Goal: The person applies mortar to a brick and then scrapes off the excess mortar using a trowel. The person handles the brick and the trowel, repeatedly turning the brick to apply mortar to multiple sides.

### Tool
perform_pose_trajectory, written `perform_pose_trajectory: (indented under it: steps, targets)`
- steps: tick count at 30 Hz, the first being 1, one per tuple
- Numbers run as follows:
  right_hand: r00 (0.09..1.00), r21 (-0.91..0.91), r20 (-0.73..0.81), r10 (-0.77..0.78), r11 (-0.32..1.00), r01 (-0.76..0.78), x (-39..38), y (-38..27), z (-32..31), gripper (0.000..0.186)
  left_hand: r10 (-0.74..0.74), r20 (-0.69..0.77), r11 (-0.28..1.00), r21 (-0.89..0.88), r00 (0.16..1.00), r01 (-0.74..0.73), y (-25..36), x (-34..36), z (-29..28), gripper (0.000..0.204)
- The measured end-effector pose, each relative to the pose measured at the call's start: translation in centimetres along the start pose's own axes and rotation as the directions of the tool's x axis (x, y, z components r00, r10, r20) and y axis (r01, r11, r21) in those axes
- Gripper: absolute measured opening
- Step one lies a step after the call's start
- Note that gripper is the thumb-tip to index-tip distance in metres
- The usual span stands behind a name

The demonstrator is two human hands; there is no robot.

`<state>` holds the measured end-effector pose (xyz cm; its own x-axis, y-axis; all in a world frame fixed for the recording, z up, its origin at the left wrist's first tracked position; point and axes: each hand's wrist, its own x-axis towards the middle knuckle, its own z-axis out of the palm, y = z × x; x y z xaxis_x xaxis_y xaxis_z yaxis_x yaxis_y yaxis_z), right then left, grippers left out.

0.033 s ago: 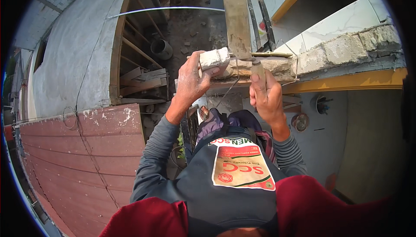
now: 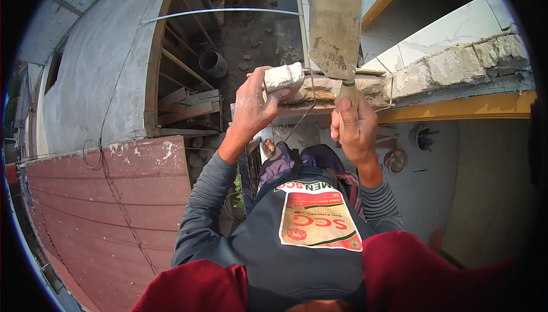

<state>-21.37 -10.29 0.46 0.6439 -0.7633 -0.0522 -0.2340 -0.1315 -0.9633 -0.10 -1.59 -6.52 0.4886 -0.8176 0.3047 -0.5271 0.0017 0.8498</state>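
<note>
At the left end of a low, broken brick ledge, my left hand is closed around a pale, mortar-covered brick. Whether the brick rests on the ledge or is held just above it, I cannot tell. My right hand grips the wooden handle of a trowel, thumb along the handle. Its long, rectangular blade, stained with dried mortar, points away from me and stands apart from the brick. A bent thin metal rod crosses the ledge between my hands.
More rough bricks continue to the right above a yellow beam. Another bent rod clasps the ledge. Far below on the left are a bucket and stacked boards. A reddish panelled surface lies at lower left.
The trowel blade has swung right and lifted off the brick's side, looking larger now. My right hand has shifted slightly right; my left hand and the brick have stayed put.
</note>
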Motion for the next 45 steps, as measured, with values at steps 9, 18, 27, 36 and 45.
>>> perform_pose_trajectory:
  steps: [9, 18, 27, 36, 45]
  targets:
    - [1.000, 0.009, 0.004, -0.017, 1.000, 0.017, 1.0, 0.0, 0.1, 0.041, -0.011, -0.033, 0.995, -0.104, 0.999, 0.008, 0.3, 0.1, 0.2, 0.043]
    - [0.997, -0.199, 0.005, -0.081, 0.977, 0.080, 1.2, 0.3, 0.1, 0.038, 0.008, 0.017, 0.999, -0.038, 1.000, -0.008, 0.4, -0.2, 0.0, 0.041]
    - [0.989, -0.321, 0.044, -0.138, 0.936, 0.145, 1.4, 0.4, 0.0, 0.036, 0.005, -0.002, 0.999, -0.037, 1.000, -0.005, 0.5, -0.1, -0.2, 0.040]
    - [0.995, -0.399, 0.034, -0.089, 0.912, 0.095, 1.0, -0.3, -0.4, 0.038, 0.030, -0.009, 1.000, -0.004, 1.000, -0.030, 0.8, -0.1, -0.4, 0.041]
    - [0.996, -0.384, 0.015, -0.089, 0.919, 0.088, 1.0, 0.5, -0.1, 0.041, 0.041, -0.016, 0.999, -0.008, 0.999, -0.041, 0.8, 0.1, -0.2, 0.042]
